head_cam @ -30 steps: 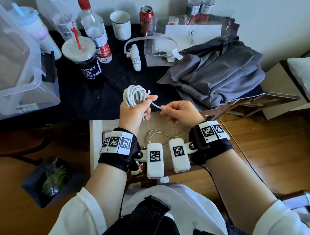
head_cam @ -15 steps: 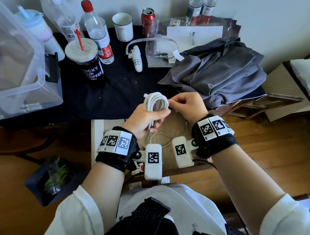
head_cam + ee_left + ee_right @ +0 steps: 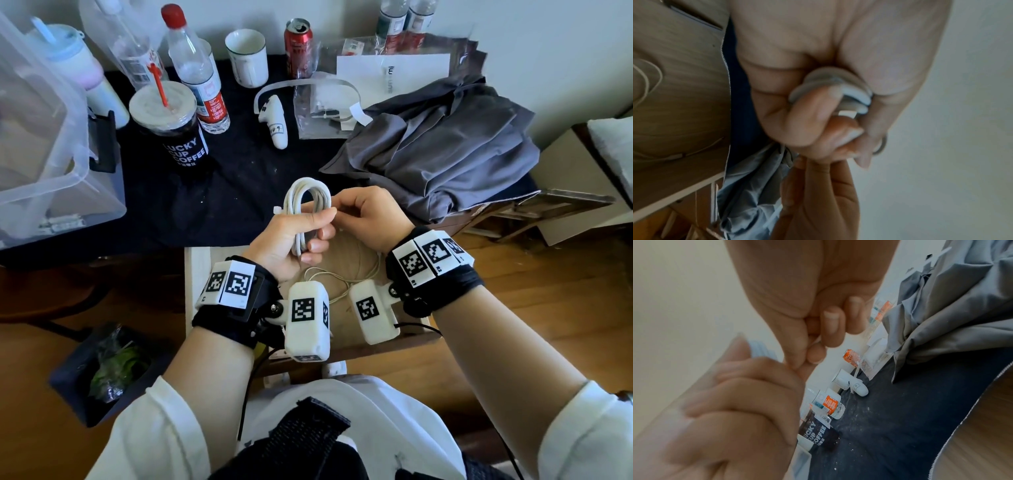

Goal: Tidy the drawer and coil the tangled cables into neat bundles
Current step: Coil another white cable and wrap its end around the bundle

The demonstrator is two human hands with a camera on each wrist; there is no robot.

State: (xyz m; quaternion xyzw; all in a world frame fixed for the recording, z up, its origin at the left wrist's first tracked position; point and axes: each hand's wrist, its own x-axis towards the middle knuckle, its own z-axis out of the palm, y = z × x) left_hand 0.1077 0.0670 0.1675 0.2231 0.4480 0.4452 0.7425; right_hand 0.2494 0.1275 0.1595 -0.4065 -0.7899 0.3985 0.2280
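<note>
A white cable coiled into a loop bundle [image 3: 310,193] stands upright in my left hand [image 3: 291,236], whose fingers and thumb curl round its lower part; the left wrist view shows the strands [image 3: 830,91] squeezed in the fist. My right hand [image 3: 368,219] is pressed against the left one from the right, fingers curled and pinching the cable's free end at the bundle's middle. Both hands hover above the open wooden drawer [image 3: 198,270], where a thin beige earphone cable [image 3: 342,277] lies loose.
Behind the drawer a black-clothed table [image 3: 239,192] holds a coffee cup [image 3: 171,130], bottles [image 3: 197,68], a white mug [image 3: 247,56], a red can [image 3: 298,44], a white controller [image 3: 274,121], a plastic bag, grey clothing [image 3: 438,150] and a clear bin [image 3: 44,137]. A dark bin [image 3: 109,370] stands on the floor.
The hands moved together: the right hand carried the free end from the right up against the bundle. The coil shifted right and toward the drawer.
</note>
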